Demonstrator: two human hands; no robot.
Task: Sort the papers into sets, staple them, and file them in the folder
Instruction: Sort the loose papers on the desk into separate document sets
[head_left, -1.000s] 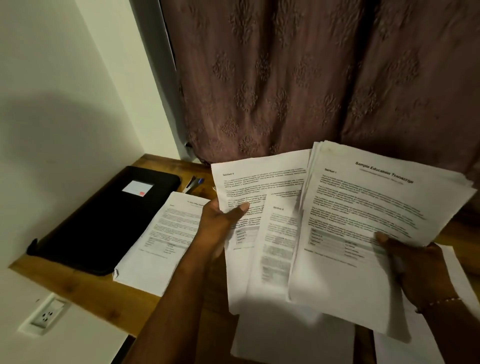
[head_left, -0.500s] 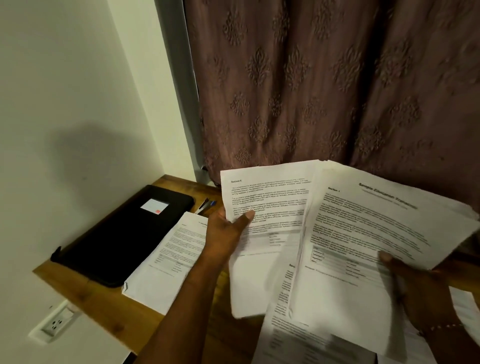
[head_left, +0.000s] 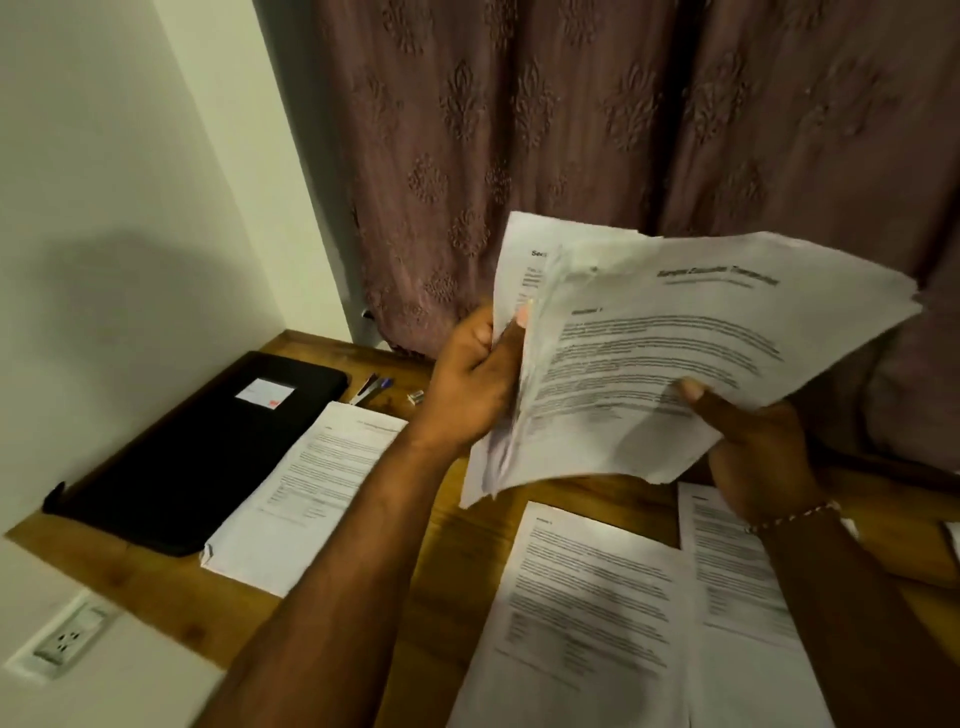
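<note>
Both hands up over the desk (head_left: 156, 577), a loose sheaf of papers (head_left: 701, 338) held between them, clear of the surface and tilted toward the camera. Print blurred; a heading shows on the top sheet.

Left hand (head_left: 470, 379): fingers curled round the sheaf's left edge, thumb pressed on the front. A back sheet (head_left: 514, 249) sticks out past the rest at the upper left.

Right hand (head_left: 753, 447): grips the lower right corner, thumb on the printed face, fingers hidden behind the paper. Beaded bracelet (head_left: 795, 519) at the wrist.

On the desk below: one printed sheet (head_left: 582, 597) lying flat, a second sheet (head_left: 727, 571) just beside it to the right, partly under the right forearm.

Far left: black folder (head_left: 192, 447), closed and flat against the wall, a small label on its cover. A stack of printed pages (head_left: 311, 493) lies beside it, edges touching or overlapping the folder; cannot tell which.

Behind that stack: pens (head_left: 371, 387) and a small pale object (head_left: 415, 397), too small to identify.

Patterned curtain (head_left: 571, 130) hangs behind the desk. Wall socket (head_left: 67, 636) below the desk edge, lower left.
</note>
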